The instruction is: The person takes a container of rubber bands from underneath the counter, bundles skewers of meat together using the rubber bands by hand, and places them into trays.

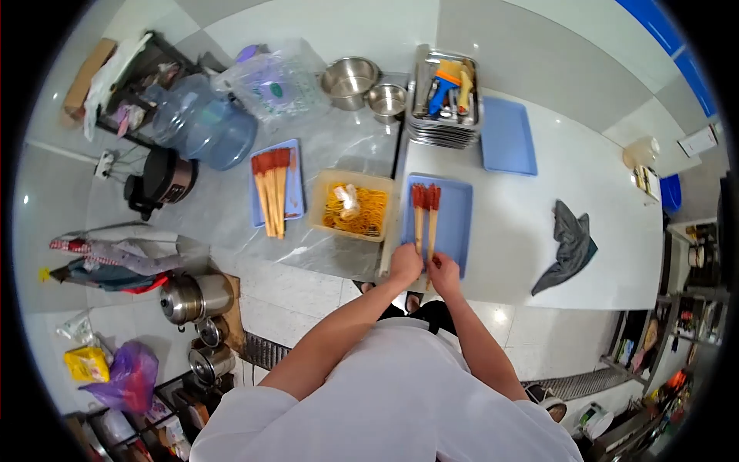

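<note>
Lower ends of left red-tipped skewers [419, 219] hidden behind left hand [406, 264]; exact count unclear. Skewers lie in blue tray [456, 212] on worktop [504, 231]. Both forearms reach forward, hands close together at tray's near end. Left curled, grip can't be told; right hand [444, 276] pinches right-side skewers.

Bright in here, with light glinting off the tiled floor [531, 335] and the steel bowl [350, 75]. Soft shade lies on the white table [623, 262]. Everything bows hard toward black corners, and the shelves [660, 346] at far right look squeezed, dimmer.
</note>
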`<action>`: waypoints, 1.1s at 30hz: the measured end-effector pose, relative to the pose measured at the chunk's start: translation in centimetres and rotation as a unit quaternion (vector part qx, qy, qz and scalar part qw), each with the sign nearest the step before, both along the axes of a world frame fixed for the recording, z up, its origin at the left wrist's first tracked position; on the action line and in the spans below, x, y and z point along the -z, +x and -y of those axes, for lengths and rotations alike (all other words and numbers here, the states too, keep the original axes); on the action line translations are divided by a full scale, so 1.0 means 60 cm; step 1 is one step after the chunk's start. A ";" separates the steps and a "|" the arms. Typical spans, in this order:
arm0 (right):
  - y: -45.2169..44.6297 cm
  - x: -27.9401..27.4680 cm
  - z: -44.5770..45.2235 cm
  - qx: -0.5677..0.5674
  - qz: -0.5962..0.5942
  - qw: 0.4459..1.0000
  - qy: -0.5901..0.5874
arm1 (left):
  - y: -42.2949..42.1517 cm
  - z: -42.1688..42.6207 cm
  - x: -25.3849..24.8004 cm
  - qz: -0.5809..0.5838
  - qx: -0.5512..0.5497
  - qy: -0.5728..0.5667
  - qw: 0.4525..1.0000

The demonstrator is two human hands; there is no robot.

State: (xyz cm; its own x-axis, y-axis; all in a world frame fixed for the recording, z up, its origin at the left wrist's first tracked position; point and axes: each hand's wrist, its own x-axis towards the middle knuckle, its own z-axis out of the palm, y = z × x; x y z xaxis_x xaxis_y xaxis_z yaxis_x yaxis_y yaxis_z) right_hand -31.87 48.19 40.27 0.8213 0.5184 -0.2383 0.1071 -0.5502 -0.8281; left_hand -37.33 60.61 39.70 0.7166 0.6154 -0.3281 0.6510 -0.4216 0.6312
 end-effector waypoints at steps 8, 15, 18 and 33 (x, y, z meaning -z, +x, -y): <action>0.000 -0.075 -0.045 0.013 0.095 0.995 -0.028 | -0.037 -0.040 -0.092 0.082 0.014 -0.028 0.996; -0.028 -0.230 -0.217 -0.027 -0.107 0.979 0.169 | -0.133 -0.169 -0.214 0.299 -0.140 -0.176 0.927; -0.058 -0.217 -0.294 -0.076 -0.140 0.972 0.171 | -0.194 -0.288 -0.215 0.331 -0.294 -0.233 0.866; -0.183 -0.188 -0.496 -0.170 -0.228 0.952 0.113 | -0.280 -0.534 -0.049 -0.105 -0.213 0.187 0.953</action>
State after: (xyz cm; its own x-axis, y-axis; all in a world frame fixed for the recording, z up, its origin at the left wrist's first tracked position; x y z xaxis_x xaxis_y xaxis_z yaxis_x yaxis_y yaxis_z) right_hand -42.85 77.95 51.56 0.4350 0.8163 -0.3801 -0.1519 -0.3496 -0.9245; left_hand -54.13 92.65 42.61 0.3173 0.9382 -0.1381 0.9092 -0.2596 0.3256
